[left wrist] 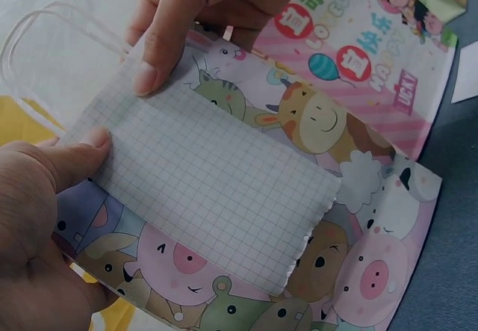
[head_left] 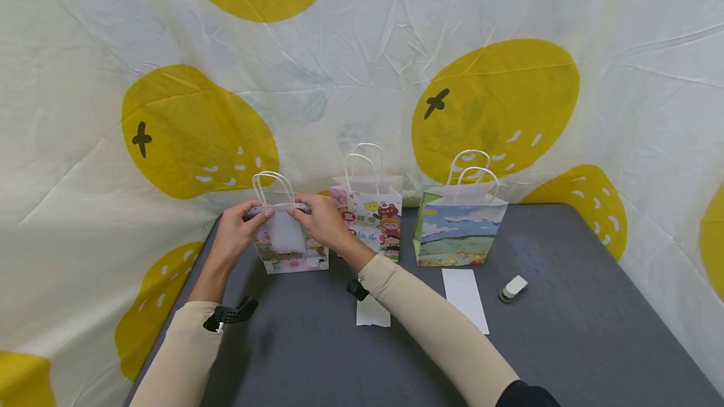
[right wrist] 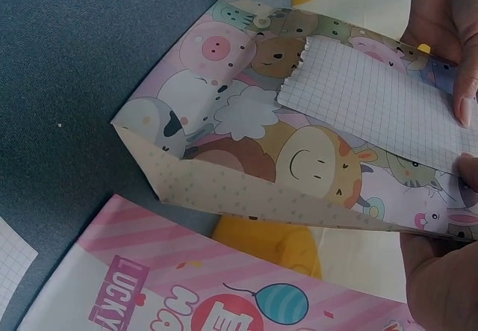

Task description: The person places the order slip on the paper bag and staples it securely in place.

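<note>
A small paper gift bag with cartoon animals stands upright at the left of the table, its white handles looped above. A strip of grid paper with one torn edge lies flat against its front, its upper end at the bag's rim. My left hand pinches the rim and the strip's left side, thumb in front and fingers behind. On the other side, my right hand pinches the same rim, its thumb on the paper. In the right wrist view, the animal bag shows a folded-in side panel.
To the right stand a pink cartoon gift bag and a landscape-print gift bag. Before them on the dark table lie a torn paper strip, another paper strip and a small white-and-dark object.
</note>
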`<act>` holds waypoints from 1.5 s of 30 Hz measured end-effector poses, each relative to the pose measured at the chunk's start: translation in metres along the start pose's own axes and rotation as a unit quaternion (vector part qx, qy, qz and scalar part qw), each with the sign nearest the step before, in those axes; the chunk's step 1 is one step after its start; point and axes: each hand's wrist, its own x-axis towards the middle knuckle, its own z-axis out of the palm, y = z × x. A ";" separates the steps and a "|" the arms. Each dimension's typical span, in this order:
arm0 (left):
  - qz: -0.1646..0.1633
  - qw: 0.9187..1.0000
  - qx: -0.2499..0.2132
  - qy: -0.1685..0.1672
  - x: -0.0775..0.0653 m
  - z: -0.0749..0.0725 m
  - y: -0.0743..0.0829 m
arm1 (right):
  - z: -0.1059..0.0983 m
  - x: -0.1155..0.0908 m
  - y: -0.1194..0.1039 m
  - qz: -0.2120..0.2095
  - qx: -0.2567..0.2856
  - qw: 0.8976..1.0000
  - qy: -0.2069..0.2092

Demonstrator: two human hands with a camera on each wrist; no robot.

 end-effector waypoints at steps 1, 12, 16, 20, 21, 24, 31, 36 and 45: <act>0.000 1.000 -0.001 0.001 0.000 0.000 0.000 | 0.000 0.000 0.000 0.001 0.000 1.000 0.000; -0.004 1.000 -0.017 -0.007 0.001 -0.001 -0.003 | -0.003 -0.002 -0.007 -0.010 -0.022 1.000 -0.001; -0.007 1.000 -0.023 -0.008 0.002 -0.001 -0.004 | -0.006 -0.003 -0.012 -0.021 -0.050 0.999 0.002; -0.013 1.000 -0.025 -0.010 0.002 -0.001 -0.004 | -0.011 -0.006 -0.018 -0.019 -0.093 0.995 0.006; -0.015 1.000 -0.024 -0.011 0.002 -0.001 -0.003 | -0.012 -0.007 -0.020 -0.017 -0.102 0.995 0.008; -0.019 0.999 -0.025 -0.013 0.004 0.000 -0.008 | -0.017 -0.011 -0.023 -0.014 -0.115 0.993 0.013; -0.022 1.000 -0.021 -0.003 0.015 0.003 -0.044 | -0.031 -0.021 -0.030 -0.011 -0.103 0.995 -0.001; -0.023 1.000 -0.016 -0.001 0.015 0.004 -0.045 | -0.042 -0.031 -0.037 -0.001 -0.088 0.996 -0.004; -0.027 1.000 -0.014 -0.005 0.016 0.004 -0.048 | -0.064 -0.050 -0.044 -0.045 -0.058 0.997 0.010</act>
